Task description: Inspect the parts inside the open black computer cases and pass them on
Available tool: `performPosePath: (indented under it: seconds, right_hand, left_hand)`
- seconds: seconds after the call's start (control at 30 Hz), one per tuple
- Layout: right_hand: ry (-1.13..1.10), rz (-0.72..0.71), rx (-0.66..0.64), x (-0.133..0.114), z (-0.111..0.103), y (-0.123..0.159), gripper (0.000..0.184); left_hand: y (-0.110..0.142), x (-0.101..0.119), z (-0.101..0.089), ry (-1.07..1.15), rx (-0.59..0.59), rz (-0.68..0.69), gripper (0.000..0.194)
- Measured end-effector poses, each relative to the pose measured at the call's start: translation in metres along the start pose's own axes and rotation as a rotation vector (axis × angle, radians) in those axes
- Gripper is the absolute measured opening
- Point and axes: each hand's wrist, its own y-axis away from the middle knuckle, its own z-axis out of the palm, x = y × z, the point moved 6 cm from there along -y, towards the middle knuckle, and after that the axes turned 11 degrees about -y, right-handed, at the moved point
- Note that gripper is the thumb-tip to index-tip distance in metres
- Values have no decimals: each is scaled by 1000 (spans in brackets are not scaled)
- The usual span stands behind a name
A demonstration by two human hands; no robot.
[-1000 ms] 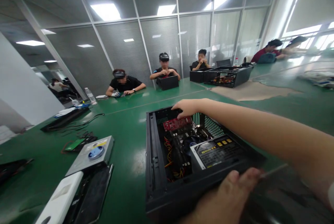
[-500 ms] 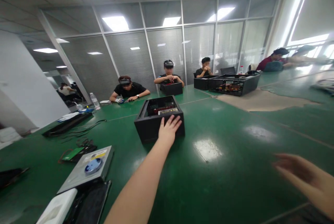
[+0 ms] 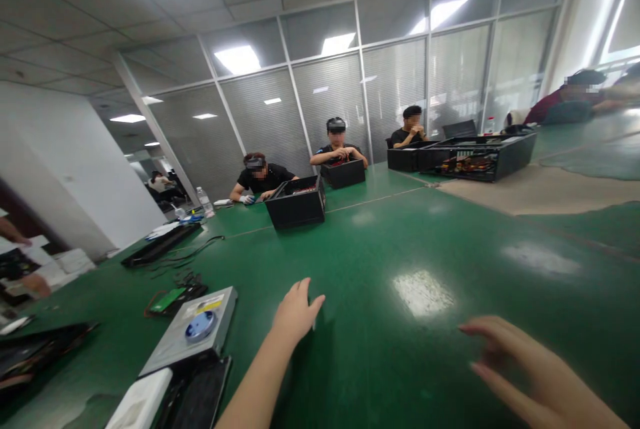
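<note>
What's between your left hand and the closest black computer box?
The head view shows green tabletop there, between my left hand and the box.

Left hand (image 3: 295,314) outstretched, right hand (image 3: 533,369) loosely curled, forearms (image 3: 259,379) angled inward

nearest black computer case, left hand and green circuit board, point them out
Nearest black computer case (image 3: 298,209): head view, near side wall
Left hand (image 3: 294,313): head view, back of hand
Green circuit board (image 3: 169,300): head view, green top
</note>
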Motion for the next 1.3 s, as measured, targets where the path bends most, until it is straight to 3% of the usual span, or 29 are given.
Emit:
performPosePath:
  seconds: [0.07,0.13,0.23,0.33,0.43,0.6,0.73,0.87,1.03,1.2,1.3]
  right_hand:
    - [-22,-43,-171,-33,27,-40,36]
    - [-79,-69,-281,-45,57,-75,33]
    - [-237,-31,-244,-27,90,-109,34]
    - [-494,92,-123,9,98,-120,42]
    - [-588,145,-40,35,83,-120,49]
    - [-495,225,126,71,42,-128,54]
    - [-474,255,195,79,30,-133,55]
    - [-462,220,100,64,41,-132,55]
    - [-313,66,4,37,49,-124,50]
    - [124,-340,152,-21,5,-139,46]
    - [250,-335,307,-33,-41,-179,43]
  left_hand:
    - [12,-10,0,91,68,-17,64]
    - [23,-14,-2,167,153,-35,58]
    - [33,-16,-3,283,232,-25,49]
    - [33,-20,-5,403,240,-8,44]
    - [33,-19,-11,447,264,19,41]
    - [39,-2,-18,446,234,55,41]
    - [44,10,-19,373,127,41,46]
    - [44,10,-15,272,1,-15,50]
    - [39,5,-11,230,-38,-15,46]
    - [37,9,-7,259,-95,18,47]
    - [39,18,-4,253,-131,66,45]
